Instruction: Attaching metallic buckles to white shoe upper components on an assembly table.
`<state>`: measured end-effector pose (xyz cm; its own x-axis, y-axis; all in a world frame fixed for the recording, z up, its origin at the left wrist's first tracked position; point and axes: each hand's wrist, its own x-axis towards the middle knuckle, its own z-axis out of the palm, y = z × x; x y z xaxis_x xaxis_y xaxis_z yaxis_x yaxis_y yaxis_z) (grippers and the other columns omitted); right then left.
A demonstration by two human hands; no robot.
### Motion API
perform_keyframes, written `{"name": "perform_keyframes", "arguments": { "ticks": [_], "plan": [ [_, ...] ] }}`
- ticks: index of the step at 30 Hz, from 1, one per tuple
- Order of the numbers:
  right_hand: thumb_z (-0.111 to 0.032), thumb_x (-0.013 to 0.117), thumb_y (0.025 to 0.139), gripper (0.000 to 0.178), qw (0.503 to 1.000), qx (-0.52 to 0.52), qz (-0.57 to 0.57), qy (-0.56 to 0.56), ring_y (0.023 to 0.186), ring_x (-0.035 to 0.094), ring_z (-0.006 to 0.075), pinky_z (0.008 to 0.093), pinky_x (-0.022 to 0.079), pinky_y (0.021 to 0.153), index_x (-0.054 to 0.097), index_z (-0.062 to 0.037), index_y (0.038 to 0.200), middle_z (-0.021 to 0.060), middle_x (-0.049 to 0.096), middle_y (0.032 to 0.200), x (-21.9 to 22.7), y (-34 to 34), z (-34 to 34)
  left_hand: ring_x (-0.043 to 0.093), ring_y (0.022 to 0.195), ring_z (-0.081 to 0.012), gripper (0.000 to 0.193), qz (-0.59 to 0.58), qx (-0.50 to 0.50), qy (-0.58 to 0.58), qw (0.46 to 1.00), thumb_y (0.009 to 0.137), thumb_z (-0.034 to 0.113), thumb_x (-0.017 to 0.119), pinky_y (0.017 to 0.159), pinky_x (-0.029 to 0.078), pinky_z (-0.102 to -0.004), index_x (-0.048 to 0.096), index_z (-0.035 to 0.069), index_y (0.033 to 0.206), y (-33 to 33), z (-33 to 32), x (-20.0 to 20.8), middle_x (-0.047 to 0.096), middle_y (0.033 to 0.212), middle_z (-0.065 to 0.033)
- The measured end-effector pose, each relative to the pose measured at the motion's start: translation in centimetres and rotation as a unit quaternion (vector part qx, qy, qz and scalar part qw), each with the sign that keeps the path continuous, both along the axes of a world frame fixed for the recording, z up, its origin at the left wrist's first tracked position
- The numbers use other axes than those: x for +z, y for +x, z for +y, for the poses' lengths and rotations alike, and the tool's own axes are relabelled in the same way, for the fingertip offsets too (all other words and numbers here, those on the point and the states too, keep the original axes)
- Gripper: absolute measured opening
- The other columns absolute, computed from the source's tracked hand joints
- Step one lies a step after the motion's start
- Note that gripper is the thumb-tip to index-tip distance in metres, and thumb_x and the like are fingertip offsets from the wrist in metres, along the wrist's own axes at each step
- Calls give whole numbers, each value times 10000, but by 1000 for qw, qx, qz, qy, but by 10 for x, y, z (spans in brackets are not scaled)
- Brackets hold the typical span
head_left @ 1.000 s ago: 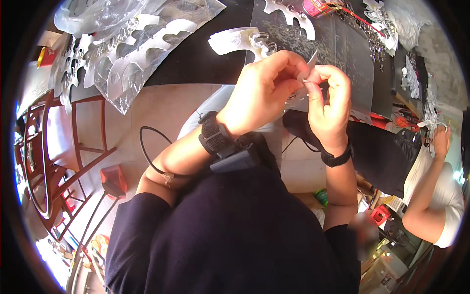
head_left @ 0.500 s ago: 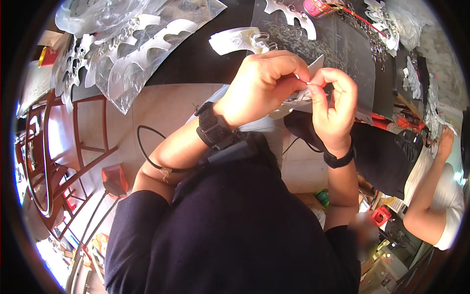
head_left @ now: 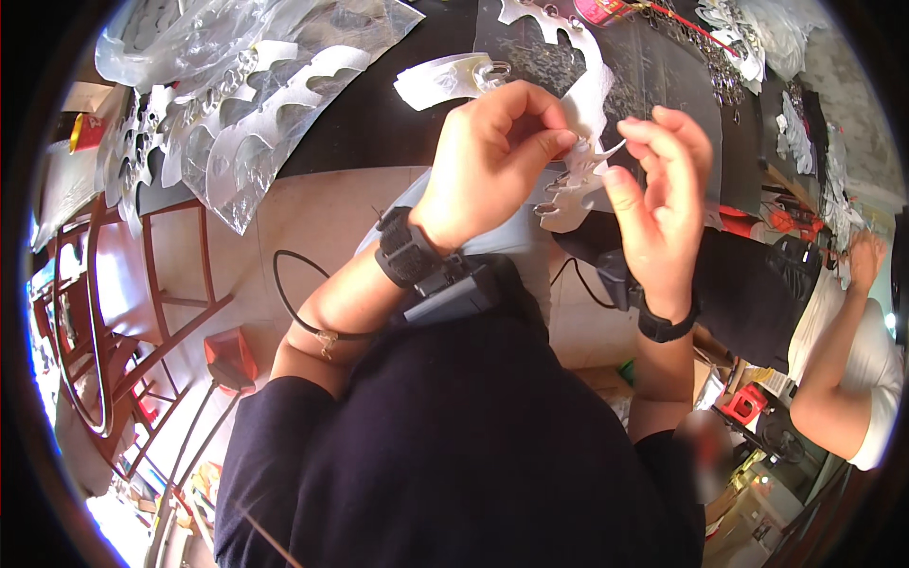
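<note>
A white, scalloped strip of thin sheet material runs from the dark work surface down past its near edge, with small metal rings along it. Thumb and forefinger of my left hand are pinched on the strip's edge; exactly what lies between the fingertips is partly hidden. My right hand is just to the right, thumb and fingers apart. A pointed tab of the strip reaches toward its fingertips, and I cannot tell whether they touch. Left of the strip lies a folded white piece with clear rings at its end.
Clear plastic bags with more scalloped white strips cover the table's left. A pink tin stands at the far side, beside heaped metal rings. A wooden chair is at left; another person's arm is at right.
My hands have drawn apart: the right let go of the pinch and opened, while the left moved slightly left. More of the white strip now shows between them.
</note>
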<state>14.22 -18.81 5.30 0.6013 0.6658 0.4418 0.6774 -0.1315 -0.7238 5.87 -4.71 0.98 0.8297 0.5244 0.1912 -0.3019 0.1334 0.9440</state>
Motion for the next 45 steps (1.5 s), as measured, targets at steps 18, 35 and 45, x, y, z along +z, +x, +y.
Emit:
{"name": "perform_keyframes", "arguments": {
  "ticks": [18,35,45],
  "plan": [
    [60,636,726,164,986,34,162,-30,672,474,88,221,390,609,539,-9,839,18,559,763,-2,-6,6,581,763,-79,116,84,-129,68,986,805,-66,577,698,488,-206,585,-28,914,-8,11,10,606,841,-42],
    [44,647,724,188,989,61,119,-67,707,530,121,241,420,614,550,-15,874,49,557,798,6,3,15,565,740,-112,20,-39,-129,-210,968,831,28,575,694,470,-243,565,25,848,-3,5,-2,592,814,-35],
    [72,631,711,232,992,111,1,-67,721,555,160,266,464,611,541,-21,903,72,541,816,-6,9,22,548,686,-87,65,-40,-4,-233,972,829,-19,560,628,465,-218,509,21,822,1,-11,-7,574,740,-34]
  ]
}}
